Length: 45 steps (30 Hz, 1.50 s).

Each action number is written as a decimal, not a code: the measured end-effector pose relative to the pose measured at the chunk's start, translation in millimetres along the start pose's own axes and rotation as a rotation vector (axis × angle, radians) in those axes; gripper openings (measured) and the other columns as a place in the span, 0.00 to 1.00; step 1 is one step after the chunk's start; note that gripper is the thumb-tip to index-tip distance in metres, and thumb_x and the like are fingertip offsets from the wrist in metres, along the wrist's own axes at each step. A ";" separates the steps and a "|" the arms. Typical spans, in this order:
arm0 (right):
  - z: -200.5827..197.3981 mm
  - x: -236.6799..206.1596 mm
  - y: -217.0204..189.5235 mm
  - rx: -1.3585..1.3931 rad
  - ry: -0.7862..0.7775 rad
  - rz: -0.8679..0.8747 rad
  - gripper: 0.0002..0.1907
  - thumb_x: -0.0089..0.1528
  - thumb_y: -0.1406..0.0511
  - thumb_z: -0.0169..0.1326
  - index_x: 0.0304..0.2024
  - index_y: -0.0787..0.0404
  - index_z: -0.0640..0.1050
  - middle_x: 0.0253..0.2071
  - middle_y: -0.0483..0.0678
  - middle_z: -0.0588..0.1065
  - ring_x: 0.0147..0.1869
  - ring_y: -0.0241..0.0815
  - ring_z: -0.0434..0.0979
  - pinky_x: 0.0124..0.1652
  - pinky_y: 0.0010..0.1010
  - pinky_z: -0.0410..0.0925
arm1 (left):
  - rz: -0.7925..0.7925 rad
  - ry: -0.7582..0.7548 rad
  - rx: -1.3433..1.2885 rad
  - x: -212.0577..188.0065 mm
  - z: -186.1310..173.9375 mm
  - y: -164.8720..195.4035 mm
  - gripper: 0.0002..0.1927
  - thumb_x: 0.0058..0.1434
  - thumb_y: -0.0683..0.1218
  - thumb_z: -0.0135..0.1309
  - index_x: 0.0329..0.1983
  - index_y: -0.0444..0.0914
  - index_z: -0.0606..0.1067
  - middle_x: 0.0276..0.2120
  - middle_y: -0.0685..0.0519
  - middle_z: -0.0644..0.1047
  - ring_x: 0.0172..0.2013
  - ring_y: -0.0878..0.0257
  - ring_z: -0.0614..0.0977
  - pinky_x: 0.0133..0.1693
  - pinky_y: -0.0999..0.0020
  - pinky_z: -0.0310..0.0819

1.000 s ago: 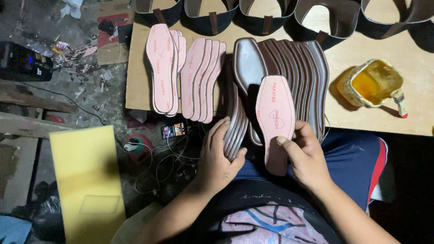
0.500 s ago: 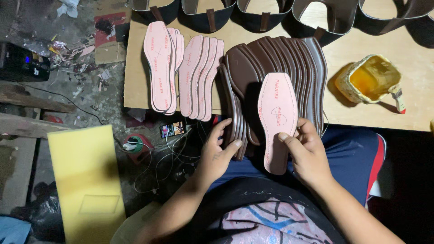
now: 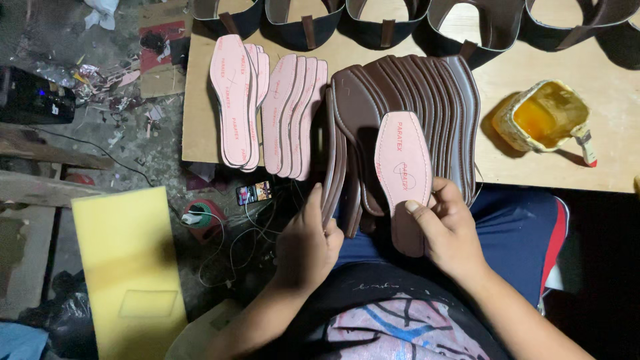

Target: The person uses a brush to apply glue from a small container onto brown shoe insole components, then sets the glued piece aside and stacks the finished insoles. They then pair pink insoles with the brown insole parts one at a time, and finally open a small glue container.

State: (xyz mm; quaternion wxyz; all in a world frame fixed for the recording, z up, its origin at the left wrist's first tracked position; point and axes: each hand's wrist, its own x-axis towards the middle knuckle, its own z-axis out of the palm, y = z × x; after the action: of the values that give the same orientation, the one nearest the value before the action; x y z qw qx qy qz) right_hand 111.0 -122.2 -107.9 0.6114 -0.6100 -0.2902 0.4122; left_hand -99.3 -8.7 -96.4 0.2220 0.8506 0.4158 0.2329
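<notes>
My right hand [image 3: 448, 235] grips a pink insole [image 3: 403, 163] with a brown heel part, held flat over a fanned stack of brown soles [image 3: 427, 87]. At the stack's left edge my left hand [image 3: 308, 245] closes on the near ends of a few brown soles [image 3: 335, 160], thumb up along them. Both hands hover over my lap in blue shorts, at the near edge of the wooden board [image 3: 600, 153].
Two fans of pink insoles [image 3: 235, 107] [image 3: 293, 113] lie on the board's left part. A pot of yellow glue [image 3: 543, 117] with a brush stands at the right. Dark strap loops [image 3: 467, 20] line the far edge. On the floor are a yellow foam sheet [image 3: 127, 267], a phone [image 3: 254, 193] and cables.
The pink insole has slid slightly nearer and lower over the brown stack. My left hand has shifted along the stack's left edge; a shiny sole seen earlier is now covered.
</notes>
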 end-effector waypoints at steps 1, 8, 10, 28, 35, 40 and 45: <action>0.9 -0.1 -0.5 0.003 -0.014 -0.029 0.16 0.66 0.71 0.53 0.56 0.66 0.69 0.45 0.48 0.77 0.48 0.32 0.75 0.49 0.24 0.68 | -0.001 0.057 0.037 0.5 -6.8 0.6 0.32 0.56 0.41 0.56 0.65 0.33 0.66 0.42 0.38 0.81 0.41 0.42 0.84 0.44 0.53 0.79; 1.8 2.5 -2.7 -0.029 -0.003 0.025 0.18 0.66 0.70 0.53 0.58 0.67 0.69 0.45 0.49 0.79 0.47 0.34 0.77 0.47 0.25 0.69 | 0.094 0.607 -0.282 2.6 -82.8 -12.0 0.25 0.71 0.53 0.60 0.61 0.36 0.65 0.51 0.44 0.77 0.50 0.56 0.81 0.53 0.60 0.78; 1.6 3.3 -3.1 -0.035 -0.006 0.026 0.18 0.66 0.70 0.52 0.58 0.67 0.69 0.46 0.49 0.79 0.48 0.34 0.78 0.49 0.25 0.69 | 0.006 0.729 -0.612 6.9 -96.6 -12.0 0.29 0.69 0.57 0.63 0.60 0.36 0.65 0.52 0.46 0.76 0.52 0.58 0.80 0.55 0.58 0.77; 0.2 -19.4 -14.4 -0.014 -0.159 0.123 0.17 0.64 0.72 0.55 0.55 0.67 0.73 0.42 0.48 0.77 0.43 0.33 0.75 0.43 0.24 0.69 | -0.633 -0.095 -1.725 15.6 -31.1 -6.2 0.34 0.67 0.60 0.45 0.65 0.30 0.67 0.53 0.42 0.75 0.52 0.52 0.78 0.54 0.55 0.72; 0.2 -7.9 -29.9 0.244 0.103 0.129 0.19 0.64 0.73 0.52 0.58 0.67 0.70 0.50 0.50 0.78 0.52 0.37 0.78 0.53 0.30 0.71 | -0.423 -0.379 -1.831 17.8 -29.7 5.3 0.36 0.62 0.58 0.46 0.65 0.27 0.66 0.59 0.40 0.74 0.59 0.51 0.78 0.60 0.51 0.73; 11.0 2.7 -45.4 0.527 -0.034 0.267 0.21 0.63 0.73 0.54 0.59 0.69 0.71 0.51 0.54 0.78 0.54 0.43 0.79 0.56 0.36 0.70 | -0.647 -0.343 -1.730 32.4 -17.9 12.5 0.29 0.61 0.47 0.50 0.63 0.28 0.67 0.52 0.40 0.77 0.53 0.51 0.79 0.56 0.53 0.74; 26.9 6.0 -51.0 0.520 -0.093 0.338 0.24 0.61 0.73 0.56 0.60 0.69 0.71 0.54 0.54 0.78 0.56 0.42 0.78 0.58 0.37 0.69 | -0.554 -0.386 -1.710 34.9 1.5 18.6 0.24 0.67 0.43 0.52 0.65 0.30 0.67 0.53 0.44 0.76 0.53 0.55 0.79 0.57 0.56 0.74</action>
State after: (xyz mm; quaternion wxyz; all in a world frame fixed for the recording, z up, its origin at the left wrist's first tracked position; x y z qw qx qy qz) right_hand 98.6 -99.1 -56.2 0.6557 -0.4534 -0.0972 0.5959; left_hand -68.1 9.1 -79.7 0.8888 0.2911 0.2468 0.2537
